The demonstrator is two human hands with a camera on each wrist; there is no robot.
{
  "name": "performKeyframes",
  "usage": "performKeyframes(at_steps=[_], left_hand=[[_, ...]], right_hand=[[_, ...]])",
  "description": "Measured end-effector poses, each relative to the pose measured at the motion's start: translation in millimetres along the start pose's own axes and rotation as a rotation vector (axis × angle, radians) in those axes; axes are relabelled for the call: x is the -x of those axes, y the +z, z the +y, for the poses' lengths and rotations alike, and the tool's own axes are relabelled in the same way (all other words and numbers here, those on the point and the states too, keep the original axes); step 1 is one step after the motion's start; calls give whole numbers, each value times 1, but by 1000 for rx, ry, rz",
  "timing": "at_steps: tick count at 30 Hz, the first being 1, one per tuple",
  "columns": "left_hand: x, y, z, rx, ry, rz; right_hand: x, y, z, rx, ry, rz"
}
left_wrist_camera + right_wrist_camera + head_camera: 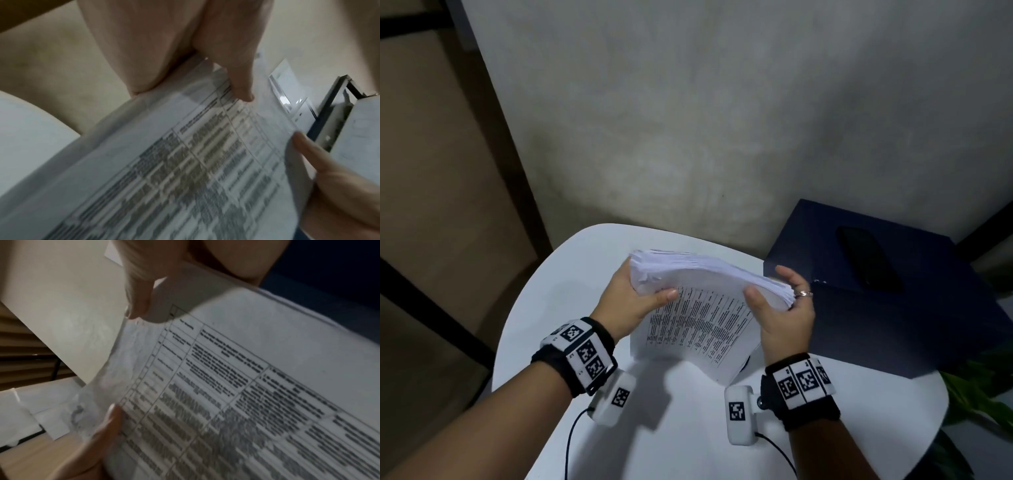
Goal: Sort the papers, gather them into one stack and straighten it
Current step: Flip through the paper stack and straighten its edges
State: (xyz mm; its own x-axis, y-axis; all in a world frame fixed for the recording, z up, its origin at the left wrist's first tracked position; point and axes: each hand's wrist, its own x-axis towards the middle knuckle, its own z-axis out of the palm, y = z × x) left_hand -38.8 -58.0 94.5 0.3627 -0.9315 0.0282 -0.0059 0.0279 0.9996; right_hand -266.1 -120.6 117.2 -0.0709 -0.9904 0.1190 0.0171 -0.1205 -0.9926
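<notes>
A thick stack of printed papers (698, 311) stands tilted on its lower edge on the round white table (544, 308), its printed table facing me. My left hand (635, 298) grips the stack's left side, thumb across the front sheet. My right hand (779, 301) grips the right side, thumb on the front and fingers behind. The top edges are uneven and fan back. In the left wrist view the thumb (236, 68) presses on the printed sheet (185, 162). In the right wrist view the thumb (139, 293) lies on the sheet (246, 378).
A dark blue box (893, 291) stands on the table's right side with a black phone (869, 258) on top. Green plant leaves (976, 394) show at the lower right. A grey wall rises behind the table. Cables run from both wrist cameras.
</notes>
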Motion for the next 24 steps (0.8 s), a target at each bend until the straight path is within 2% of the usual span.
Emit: performKeyframes(at_steps=[2,5,7,10,11,13,16,20,22,24], left_hand=[[2,5,2,-69,-17,-14],[2,5,20,-132,39,109],[-1,1,40,-268,143,145],[-5,4,68,-619,346,84],[-6,8,74,-748,429,47],[-9,11,80,-893,506,-22],[-20,-14,74,-909,350,-131],[-25,-80,39,-1094,94,-184],[-24,-102,18,-905,24,-77],[-18,-107,3,-428,-68,97]], right_hand=[[0,2,-3,-20,1,-48],[-9,-4,-15,43,-13,-51],[-17,-6,-29,296,-112,-102],[-18,12,-54,845,-385,-281],[-18,21,-56,898,-410,-372],[-17,34,-53,774,-339,-510],[-18,27,-40,542,-262,-479],[-24,-10,-25,301,-100,-399],[-27,-24,-12,236,-38,-343],[-26,-32,1,179,27,-302]])
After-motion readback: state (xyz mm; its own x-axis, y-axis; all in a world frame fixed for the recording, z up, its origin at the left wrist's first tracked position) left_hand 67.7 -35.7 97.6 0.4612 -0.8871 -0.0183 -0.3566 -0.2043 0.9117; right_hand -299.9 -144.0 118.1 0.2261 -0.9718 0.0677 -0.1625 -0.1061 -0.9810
